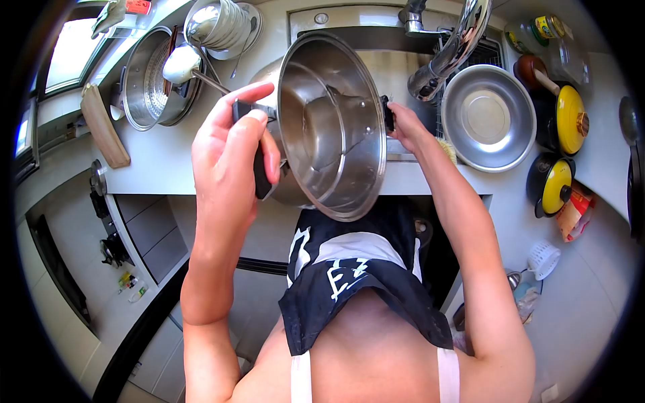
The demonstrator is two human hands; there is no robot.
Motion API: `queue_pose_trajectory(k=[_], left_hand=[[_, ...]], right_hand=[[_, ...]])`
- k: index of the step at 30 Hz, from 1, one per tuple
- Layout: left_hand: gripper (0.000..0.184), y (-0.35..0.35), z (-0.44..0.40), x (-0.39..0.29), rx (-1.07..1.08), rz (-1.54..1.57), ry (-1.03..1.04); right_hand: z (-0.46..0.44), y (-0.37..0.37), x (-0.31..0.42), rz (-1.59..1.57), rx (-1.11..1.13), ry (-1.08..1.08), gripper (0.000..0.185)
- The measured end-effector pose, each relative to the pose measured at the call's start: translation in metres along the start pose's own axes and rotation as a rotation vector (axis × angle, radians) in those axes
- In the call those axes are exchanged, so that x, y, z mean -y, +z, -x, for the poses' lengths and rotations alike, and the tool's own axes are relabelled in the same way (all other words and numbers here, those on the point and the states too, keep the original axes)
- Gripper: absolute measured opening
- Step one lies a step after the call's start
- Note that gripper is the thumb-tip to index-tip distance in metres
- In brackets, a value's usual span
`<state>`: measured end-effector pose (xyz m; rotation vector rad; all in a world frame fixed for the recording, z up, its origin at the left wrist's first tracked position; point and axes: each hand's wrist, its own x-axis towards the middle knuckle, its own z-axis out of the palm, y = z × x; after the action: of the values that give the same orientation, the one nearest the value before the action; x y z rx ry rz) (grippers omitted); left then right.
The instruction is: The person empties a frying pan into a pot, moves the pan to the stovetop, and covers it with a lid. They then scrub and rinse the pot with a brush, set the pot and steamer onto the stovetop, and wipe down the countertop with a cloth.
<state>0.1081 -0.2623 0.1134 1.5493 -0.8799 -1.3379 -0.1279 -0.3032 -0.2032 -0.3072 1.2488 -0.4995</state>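
A large stainless steel pot (pixel 322 127) is held up on its side above the counter edge, its open mouth facing right and toward the camera. My left hand (pixel 235 144) grips the pot's black handle (pixel 261 164), thumb and fingers around it. On the far side, my right hand (pixel 405 126) holds the other black handle (pixel 388 114), which is partly hidden by the fingers. The inside of the pot looks wet and shiny, with nothing in it that I can make out.
Behind the pot lies the sink (pixel 390 64) with a faucet (pixel 415 19). A metal basin (pixel 488 117) stands right of it, then yellow-lidded pots (pixel 571 119). At the left are a steamer pot (pixel 144 87), a ladle (pixel 181 64), stacked bowls (pixel 213 25) and a wooden board (pixel 105 127).
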Motion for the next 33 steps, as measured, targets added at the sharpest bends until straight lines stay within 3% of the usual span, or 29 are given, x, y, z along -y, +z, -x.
queue_pose_trajectory(k=[5,7,13,18,27,33], left_hand=[[0.034,-0.014,0.005,0.009,-0.047,-0.240,0.086],[0.033,-0.018,0.003,0.009,-0.106,-0.365,0.066],[0.023,-0.032,-0.004,0.022,-0.028,-0.626,0.153],[0.021,-0.026,-0.009,0.025,-0.012,-0.618,0.181],[0.021,-0.049,-0.031,0.056,-0.143,-0.509,0.195],[0.023,-0.053,-0.071,0.093,-0.192,-0.282,0.039]], right_hand=[[-0.011,0.000,0.028,-0.212,0.035,-0.028,0.025],[-0.016,-0.010,0.035,-0.417,0.239,-0.190,0.025],[-0.016,-0.020,0.047,-0.546,0.110,-0.328,0.030],[-0.002,-0.007,0.063,-0.669,-0.087,-0.397,0.037],[-0.021,-0.011,0.060,-0.937,-0.119,-0.470,0.033],[-0.013,-0.036,0.057,-0.878,-0.117,-0.521,0.023]])
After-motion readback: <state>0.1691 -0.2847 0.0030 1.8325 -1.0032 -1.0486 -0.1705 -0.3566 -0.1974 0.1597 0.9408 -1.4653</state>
